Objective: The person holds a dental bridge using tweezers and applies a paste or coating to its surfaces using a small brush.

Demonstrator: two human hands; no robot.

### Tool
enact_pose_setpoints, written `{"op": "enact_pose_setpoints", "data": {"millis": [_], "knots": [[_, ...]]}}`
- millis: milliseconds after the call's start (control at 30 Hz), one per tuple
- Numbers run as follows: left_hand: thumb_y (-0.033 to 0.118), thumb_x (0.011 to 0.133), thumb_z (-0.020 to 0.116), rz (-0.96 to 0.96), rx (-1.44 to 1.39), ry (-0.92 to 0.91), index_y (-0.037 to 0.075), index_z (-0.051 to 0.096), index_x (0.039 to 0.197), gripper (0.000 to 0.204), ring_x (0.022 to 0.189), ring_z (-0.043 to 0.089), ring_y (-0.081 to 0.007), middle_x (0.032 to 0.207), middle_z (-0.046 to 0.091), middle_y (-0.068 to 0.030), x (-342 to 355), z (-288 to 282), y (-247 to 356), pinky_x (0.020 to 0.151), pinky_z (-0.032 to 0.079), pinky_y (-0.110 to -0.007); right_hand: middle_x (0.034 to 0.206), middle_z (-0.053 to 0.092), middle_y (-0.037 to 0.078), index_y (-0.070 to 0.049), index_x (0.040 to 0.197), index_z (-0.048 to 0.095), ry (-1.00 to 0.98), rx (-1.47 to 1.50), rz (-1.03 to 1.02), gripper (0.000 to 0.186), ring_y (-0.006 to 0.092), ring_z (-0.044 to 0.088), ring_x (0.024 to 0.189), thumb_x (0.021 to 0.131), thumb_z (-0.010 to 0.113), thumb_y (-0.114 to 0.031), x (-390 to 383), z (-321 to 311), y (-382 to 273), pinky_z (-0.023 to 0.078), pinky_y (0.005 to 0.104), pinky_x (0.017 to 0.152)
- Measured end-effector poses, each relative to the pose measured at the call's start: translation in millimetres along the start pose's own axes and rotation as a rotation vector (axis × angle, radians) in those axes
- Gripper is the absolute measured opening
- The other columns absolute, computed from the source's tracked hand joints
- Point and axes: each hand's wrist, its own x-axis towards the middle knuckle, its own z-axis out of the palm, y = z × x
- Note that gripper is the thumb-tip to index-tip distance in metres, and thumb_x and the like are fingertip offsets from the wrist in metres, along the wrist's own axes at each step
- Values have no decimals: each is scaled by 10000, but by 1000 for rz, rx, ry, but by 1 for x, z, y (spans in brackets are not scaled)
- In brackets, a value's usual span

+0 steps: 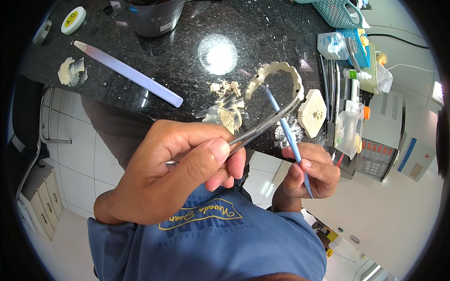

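Observation:
My left hand (pixel 173 164) is closed around metal locking forceps (pixel 262 125), which reach up and to the right. Their jaws grip one end of a cream, horseshoe-shaped dental arch framework (pixel 281 68) with small dark holes. In my right hand (pixel 311 171), a slim blue-handled instrument (pixel 289 140) is pinched between thumb and fingers. It passes behind the forceps in this view, and its thin tip lies inside the arch, close to the arch's left end; whether they touch I cannot tell. Beside the arch, a pale hexagonal honeycomb firing tray (pixel 312 114) rests on the counter.
On the black speckled counter (pixel 187 61) lie smeared cream paste (pixel 228 117), a lavender stick with a cream tip (pixel 129 72) and another paste smear (pixel 71 71). A dark cup (pixel 154 16) stands at the back. Several tools, a glass jar (pixel 333 45) and baskets (pixel 335 13) line the right side.

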Motion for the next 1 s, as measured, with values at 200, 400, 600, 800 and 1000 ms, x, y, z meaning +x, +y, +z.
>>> {"op": "enact_pose_setpoints", "data": {"millis": [200,400,600,800,1000], "knots": [[333,926,484,-10,16,18,-64,611,758,449,574,519,-124,695,620,-140,-1,1,1,594,436,-272,800,656,210,55,918,585,8,11,-1,233,278,683,637,707,651,128,0,-1,0,579,344,551],[332,928,487,6,15,22,-69,608,751,455,557,496,-116,696,619,-151,0,2,-1,611,456,-284,805,657,211,56,912,582,18,3,2,229,278,686,652,711,671,120,-2,-1,1,581,345,556],[336,927,487,15,18,28,-66,608,749,456,559,496,-114,695,618,-149,1,3,-1,611,452,-281,810,664,209,48,915,587,4,-12,9,241,280,691,668,713,710,96,-2,-3,1,583,352,575],[337,923,491,4,28,26,-61,609,749,451,566,501,-116,696,618,-144,0,2,-1,606,444,-277,802,666,208,43,913,593,9,-20,29,232,284,694,679,721,718,80,-3,-3,0,581,357,579],[336,925,490,-7,32,21,-57,609,751,446,573,505,-117,699,619,-141,0,2,-1,602,440,-274,796,667,206,40,920,594,14,-8,26,232,283,693,678,727,717,81,-2,-2,1,578,354,579]]}}
